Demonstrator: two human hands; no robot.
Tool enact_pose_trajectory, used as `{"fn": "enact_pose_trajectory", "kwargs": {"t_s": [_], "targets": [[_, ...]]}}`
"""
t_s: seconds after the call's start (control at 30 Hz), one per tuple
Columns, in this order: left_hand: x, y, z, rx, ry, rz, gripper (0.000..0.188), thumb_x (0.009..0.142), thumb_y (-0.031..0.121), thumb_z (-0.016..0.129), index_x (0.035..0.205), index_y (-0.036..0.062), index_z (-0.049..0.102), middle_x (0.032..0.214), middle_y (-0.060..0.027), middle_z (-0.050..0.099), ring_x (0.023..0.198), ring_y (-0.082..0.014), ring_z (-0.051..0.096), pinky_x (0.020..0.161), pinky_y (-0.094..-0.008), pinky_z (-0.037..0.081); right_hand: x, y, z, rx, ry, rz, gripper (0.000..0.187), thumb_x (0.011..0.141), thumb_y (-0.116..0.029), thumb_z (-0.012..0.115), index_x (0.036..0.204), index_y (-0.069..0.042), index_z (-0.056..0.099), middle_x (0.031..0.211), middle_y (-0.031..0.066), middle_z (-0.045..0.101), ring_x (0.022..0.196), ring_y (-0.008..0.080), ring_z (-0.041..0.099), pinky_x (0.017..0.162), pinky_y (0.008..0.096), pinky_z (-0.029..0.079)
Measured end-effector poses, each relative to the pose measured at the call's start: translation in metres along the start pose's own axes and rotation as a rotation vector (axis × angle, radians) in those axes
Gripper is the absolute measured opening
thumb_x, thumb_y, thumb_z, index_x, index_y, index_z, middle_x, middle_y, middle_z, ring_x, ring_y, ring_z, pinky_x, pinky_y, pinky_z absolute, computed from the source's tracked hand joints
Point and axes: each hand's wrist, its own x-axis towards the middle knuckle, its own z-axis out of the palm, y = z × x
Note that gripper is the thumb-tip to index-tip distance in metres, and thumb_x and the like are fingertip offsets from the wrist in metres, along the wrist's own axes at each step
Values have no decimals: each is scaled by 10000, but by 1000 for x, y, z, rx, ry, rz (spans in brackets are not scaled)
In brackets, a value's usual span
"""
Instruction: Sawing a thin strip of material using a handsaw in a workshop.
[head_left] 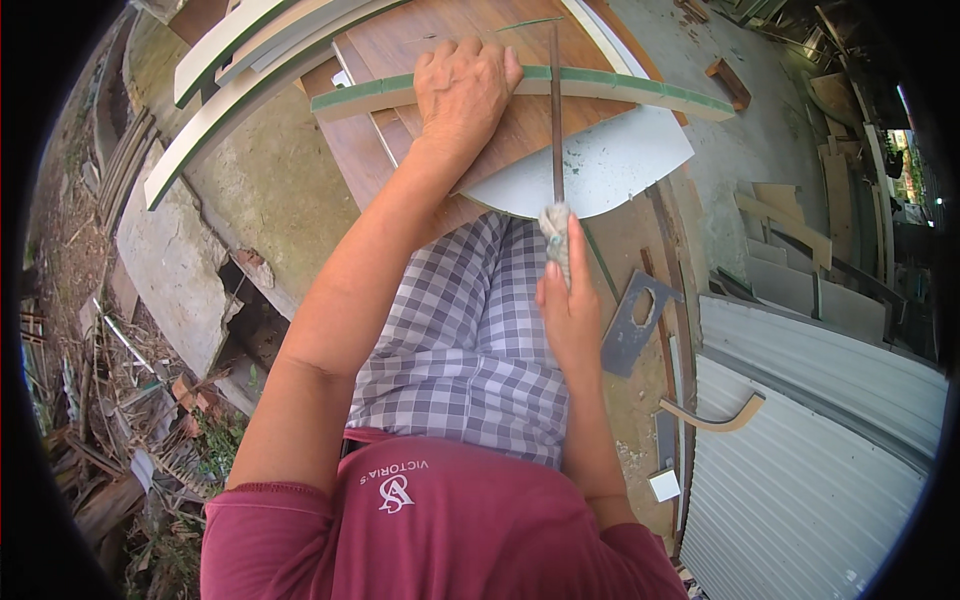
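A long strip (640, 88) with a green upper face and a pale side lies crosswise in front of me, looking curved in this wide view. Several dark lines cross its green face. My left hand (462, 95) is closed over it, left of its middle. Closed around the cloth-wrapped handle of a long, thin, rusty-brown tool (557, 140) is my right hand (570, 300). The tool points away from me and crosses the strip just right of my left hand. Its exact kind cannot be made out from above. Under the strip is a brown wood-grain board (390, 42).
Green crumbs lie on a white board (630, 155) with a rounded edge. Pale strips (240, 110) stretch across the upper left. A grey plate with a cut-out (625, 345) lies right of my legs, near a curved piece (720, 425) and corrugated sheeting (790, 480). Broken concrete (180, 270) is at left.
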Motion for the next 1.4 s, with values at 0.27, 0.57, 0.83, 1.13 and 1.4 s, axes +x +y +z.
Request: {"fn": "enact_pose_trajectory", "kwargs": {"t_s": [0.27, 0.57, 0.83, 1.13, 1.4], "targets": [[1, 6, 7, -17, -15, -6, 226, 869, 260, 601, 718, 106, 668, 723, -44, 642, 714, -251, 609, 641, -389, 444, 33, -15, 2, -103, 69, -62, 538, 1006, -190, 457, 1523, -210, 308, 987, 176, 674, 712, 265, 649, 708, 406, 520], [1, 2, 1, 24, -7, 7, 232, 881, 265, 595, 725, 109, 668, 721, -47, 631, 717, -256, 603, 655, -389, 444, 7, -6, -3, -51, 13, 14, 552, 1000, -172, 474, 1524, -209, 305, 907, 154, 668, 699, 231, 638, 699, 390, 504], [2, 8, 5, -6, -20, -7, 233, 880, 264, 596, 718, 110, 662, 710, -48, 629, 711, -256, 604, 645, -387, 443, 23, 6, 1, -145, 32, -52, 551, 1001, -177, 471, 1523, -204, 296, 1122, 193, 646, 916, 309, 673, 779, 407, 521], [4, 2, 5, 27, -34, -21, 261, 909, 283, 580, 736, 109, 669, 735, -53, 638, 730, -263, 615, 665, -395, 457, 3, 11, 0, -64, 23, -45, 536, 1003, -181, 458, 1516, -205, 306, 1347, 208, 555, 1149, 387, 604, 895, 433, 509], [6, 7, 7, 12, -60, -28, 266, 906, 289, 576, 737, 108, 672, 745, -57, 648, 728, -269, 618, 663, -400, 458, 24, -1, -4, -100, 41, -66, 525, 1007, -192, 451, 1513, -207, 314, 1334, 214, 565, 1100, 399, 627, 894, 430, 504]]}}
